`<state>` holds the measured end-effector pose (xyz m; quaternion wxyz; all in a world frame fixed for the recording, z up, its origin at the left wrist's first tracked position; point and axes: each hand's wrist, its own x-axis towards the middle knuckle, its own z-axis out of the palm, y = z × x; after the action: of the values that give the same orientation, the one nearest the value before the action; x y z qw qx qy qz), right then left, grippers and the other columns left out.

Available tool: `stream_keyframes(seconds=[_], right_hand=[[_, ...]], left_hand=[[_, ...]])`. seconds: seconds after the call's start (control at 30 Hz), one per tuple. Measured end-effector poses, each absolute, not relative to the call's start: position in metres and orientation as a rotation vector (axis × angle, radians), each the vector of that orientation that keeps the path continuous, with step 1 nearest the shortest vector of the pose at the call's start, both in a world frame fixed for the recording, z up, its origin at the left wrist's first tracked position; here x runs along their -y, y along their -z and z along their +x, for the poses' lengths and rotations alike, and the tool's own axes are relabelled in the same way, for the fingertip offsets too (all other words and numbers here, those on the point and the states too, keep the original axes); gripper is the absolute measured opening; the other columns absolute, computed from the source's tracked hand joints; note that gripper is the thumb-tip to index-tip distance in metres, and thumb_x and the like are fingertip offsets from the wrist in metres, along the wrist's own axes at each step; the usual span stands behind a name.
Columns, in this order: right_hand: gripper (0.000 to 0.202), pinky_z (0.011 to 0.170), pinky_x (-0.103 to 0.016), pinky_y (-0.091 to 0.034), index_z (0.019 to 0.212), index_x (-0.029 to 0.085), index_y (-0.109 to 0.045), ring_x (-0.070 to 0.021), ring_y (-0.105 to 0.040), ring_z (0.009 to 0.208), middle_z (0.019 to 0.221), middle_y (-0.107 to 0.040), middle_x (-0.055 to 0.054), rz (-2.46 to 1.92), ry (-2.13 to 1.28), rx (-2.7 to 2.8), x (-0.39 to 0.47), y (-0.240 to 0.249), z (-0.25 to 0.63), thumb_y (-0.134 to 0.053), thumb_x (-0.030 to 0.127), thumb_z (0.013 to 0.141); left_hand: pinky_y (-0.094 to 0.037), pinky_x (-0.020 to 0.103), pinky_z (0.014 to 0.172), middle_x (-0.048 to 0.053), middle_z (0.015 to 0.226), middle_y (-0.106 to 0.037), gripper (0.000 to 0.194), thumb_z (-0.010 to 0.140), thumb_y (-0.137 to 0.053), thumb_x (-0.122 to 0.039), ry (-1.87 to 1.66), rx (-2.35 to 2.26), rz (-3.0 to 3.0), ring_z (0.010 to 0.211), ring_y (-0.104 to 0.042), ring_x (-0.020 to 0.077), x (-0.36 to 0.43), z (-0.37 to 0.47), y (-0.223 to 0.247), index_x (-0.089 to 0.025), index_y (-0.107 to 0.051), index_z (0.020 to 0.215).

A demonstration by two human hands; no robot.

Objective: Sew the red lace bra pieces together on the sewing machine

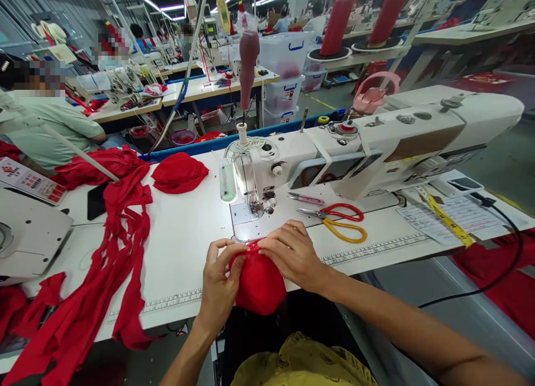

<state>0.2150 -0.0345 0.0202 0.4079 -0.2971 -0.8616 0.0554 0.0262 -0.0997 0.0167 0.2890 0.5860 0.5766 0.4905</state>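
Note:
A piece of red fabric [262,283] hangs over the front edge of the sewing table, its upper edge pinched between my two hands. My left hand [222,271] closes thumb and fingers on the left end of that edge. On the right end, my right hand [295,255] grips it with bent fingers. Just beyond the hands is the lit needle area of a white sewing machine [309,146]. Scissors [334,218] with one red and one yellow handle lie right of my right hand, beside small thread snips [306,198].
Long red fabric strips [112,252] drape over the table's left side, near a red fabric pile [179,172]. A yellow tape measure [447,218] crosses papers at right. A black cable [507,257] hangs off the edge. A person in pale green [62,130] sits at far left.

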Motion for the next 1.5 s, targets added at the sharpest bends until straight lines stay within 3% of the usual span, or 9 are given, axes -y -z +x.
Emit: stream_keyframes(seconds=[0.2, 0.37, 0.47, 0.6, 0.7, 1.03, 1.2, 1.37, 1.5], right_hand=[[0.015, 0.080, -0.033, -0.040, 0.086, 0.020, -0.059, -0.0178, -0.057, 0.083, 0.086, -0.066, -0.003, -0.886, -0.670, 2.163, 0.023, -0.025, 0.207, -0.051, 0.020, 0.098], [0.011, 0.071, -0.027, -0.041, 0.084, 0.020, -0.058, -0.0138, -0.057, 0.074, 0.079, -0.064, 0.002, -0.932, -1.072, 2.021, 0.009, -0.029, 0.192, -0.053, 0.018, 0.093], [0.011, 0.069, -0.026, -0.040, 0.083, 0.021, -0.058, -0.0139, -0.056, 0.073, 0.078, -0.063, 0.002, -0.894, -1.057, 2.005, 0.006, -0.028, 0.186, -0.053, 0.017, 0.092], [0.013, 0.071, -0.027, -0.041, 0.082, 0.021, -0.058, -0.0142, -0.057, 0.074, 0.079, -0.065, 0.002, -0.856, -1.000, 2.004, 0.005, -0.022, 0.185, -0.053, 0.011, 0.090], [0.013, 0.074, -0.028, -0.041, 0.086, 0.021, -0.061, -0.0142, -0.059, 0.075, 0.081, -0.068, 0.002, -0.892, -0.941, 2.038, 0.003, -0.017, 0.187, -0.055, 0.011, 0.091], [0.019, 0.072, -0.029, -0.037, 0.073, 0.020, -0.055, -0.0152, -0.052, 0.073, 0.072, -0.059, 0.001, -0.841, -0.712, 2.100, 0.000, 0.002, 0.182, -0.055, 0.008, 0.088], [0.021, 0.070, -0.027, -0.040, 0.072, 0.020, -0.054, -0.0143, -0.052, 0.070, 0.070, -0.057, 0.002, -0.759, -0.734, 2.073, 0.002, 0.005, 0.182, -0.055, 0.005, 0.086], [0.017, 0.069, -0.027, -0.039, 0.077, 0.019, -0.059, -0.0142, -0.053, 0.070, 0.072, -0.059, 0.001, -0.788, -0.715, 2.076, -0.002, 0.012, 0.183, -0.058, 0.012, 0.092], [0.018, 0.072, -0.031, -0.034, 0.083, 0.018, -0.063, -0.0164, -0.051, 0.074, 0.076, -0.060, -0.002, -0.811, -0.454, 2.191, -0.001, 0.017, 0.185, -0.053, 0.019, 0.098]], left_hand=[[-0.049, 0.026, 0.071, 0.001, 0.091, -0.060, 0.008, 0.090, -0.061, -0.026, -1.253, -1.577, 1.601, 0.080, -0.060, 0.0144, 0.075, 0.011, -0.019, -0.022, -0.059, 0.083], [-0.046, 0.033, 0.086, 0.003, 0.100, -0.062, 0.006, 0.089, -0.061, -0.025, -1.123, -1.645, 1.986, 0.097, -0.059, 0.0198, 0.048, -0.005, -0.041, -0.024, -0.065, 0.085], [-0.040, 0.040, 0.101, 0.004, 0.114, -0.064, 0.008, 0.091, -0.060, -0.029, -0.928, -1.544, 2.107, 0.114, -0.055, 0.0236, 0.040, -0.008, -0.049, -0.026, -0.067, 0.090], [-0.035, 0.045, 0.108, 0.001, 0.100, -0.070, 0.011, 0.094, -0.055, -0.031, -0.752, -1.421, 2.045, 0.102, -0.060, 0.0213, 0.033, -0.010, -0.043, -0.026, -0.064, 0.092], [-0.019, 0.056, 0.117, 0.000, 0.093, -0.070, 0.017, 0.094, -0.054, -0.034, -0.725, -1.429, 1.997, 0.095, -0.061, 0.0204, 0.030, -0.012, -0.035, -0.025, -0.065, 0.085], [0.007, 0.060, 0.119, 0.001, 0.088, -0.071, 0.024, 0.090, -0.052, -0.031, -0.967, -1.663, 1.894, 0.101, -0.061, 0.0224, 0.023, -0.007, -0.008, -0.026, -0.067, 0.072], [0.006, 0.062, 0.119, 0.000, 0.079, -0.070, 0.022, 0.086, -0.055, -0.029, -0.954, -1.648, 1.874, 0.104, -0.061, 0.0238, 0.020, -0.012, -0.002, -0.027, -0.069, 0.069], [0.000, 0.061, 0.120, 0.001, 0.085, -0.071, 0.022, 0.088, -0.055, -0.031, -0.895, -1.608, 1.896, 0.105, -0.059, 0.0235, 0.020, -0.015, -0.007, -0.026, -0.070, 0.074], [-0.012, 0.061, 0.119, 0.001, 0.095, -0.071, 0.011, 0.089, -0.060, -0.030, -0.796, -1.617, 1.982, 0.111, -0.056, 0.0249, 0.029, -0.017, -0.013, -0.029, -0.071, 0.087]])
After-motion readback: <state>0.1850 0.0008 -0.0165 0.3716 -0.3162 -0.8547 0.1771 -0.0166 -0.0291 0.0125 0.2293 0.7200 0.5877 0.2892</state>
